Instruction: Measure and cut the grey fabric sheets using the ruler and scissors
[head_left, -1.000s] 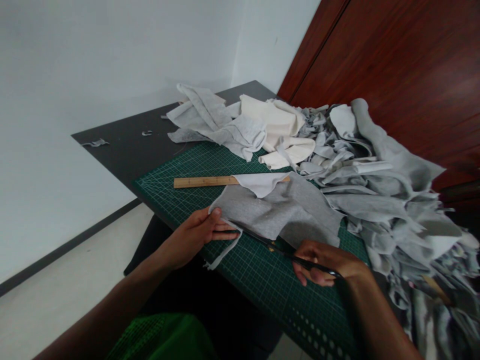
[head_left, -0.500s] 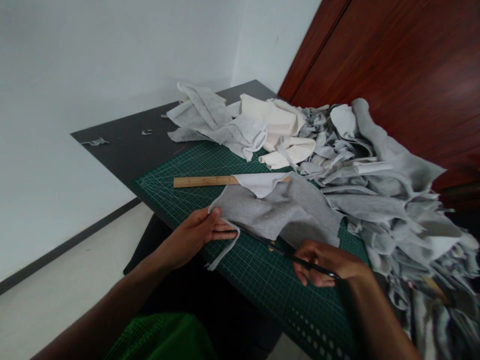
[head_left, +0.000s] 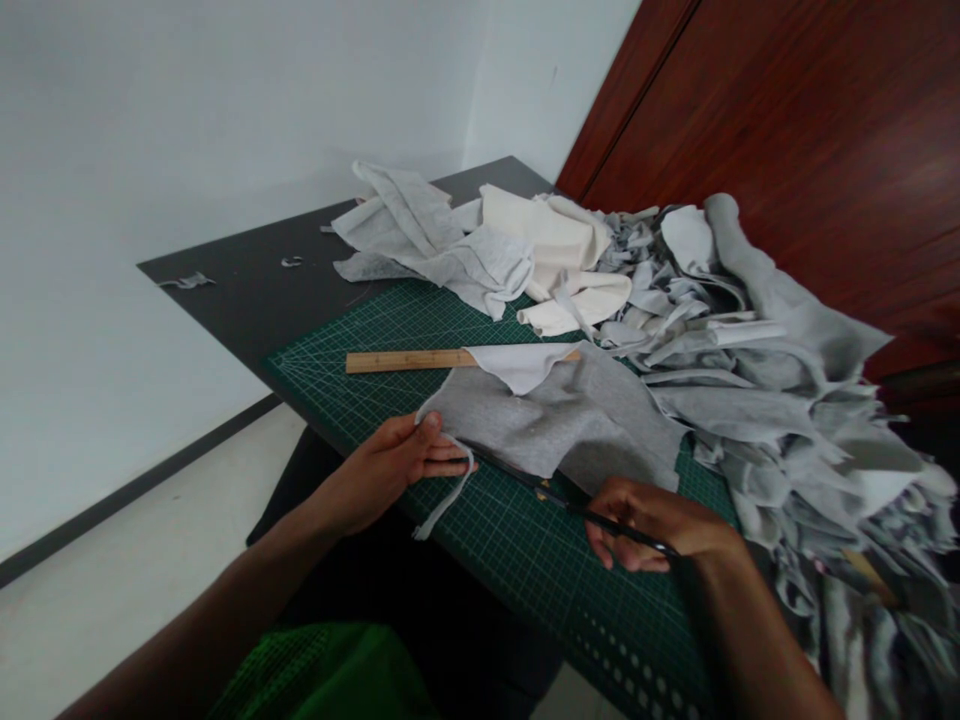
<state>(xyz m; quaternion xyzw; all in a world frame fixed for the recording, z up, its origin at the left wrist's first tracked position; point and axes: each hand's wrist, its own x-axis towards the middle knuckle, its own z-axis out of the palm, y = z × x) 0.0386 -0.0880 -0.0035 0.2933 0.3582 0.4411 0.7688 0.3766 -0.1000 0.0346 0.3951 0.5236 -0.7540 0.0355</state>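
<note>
A grey piece of fabric (head_left: 517, 415) lies on the green cutting mat (head_left: 517, 540), with a paler corner folded over a wooden ruler (head_left: 405, 361). My left hand (head_left: 412, 447) pinches the fabric's near left edge between thumb and fingers. From there a narrow cut strip (head_left: 450, 500) dangles past the mat's edge. Black-handled scissors (head_left: 559, 500) are in my right hand (head_left: 637, 525), its fingers around the handles. Their blades point left along the near edge of the fabric, partly under it, and reach close to my left fingers.
A large heap of grey fabric scraps (head_left: 795, 400) covers the table's right side. Cream cloth (head_left: 547, 235) and light grey cloth (head_left: 427, 225) lie behind the mat. Small scraps (head_left: 191, 281) sit on the dark table (head_left: 247, 290). A white wall and reddish wooden panel stand behind.
Both hands, the scissors and the fabric stay almost in place. The dangling strip has shifted very slightly left beside my left fingers.
</note>
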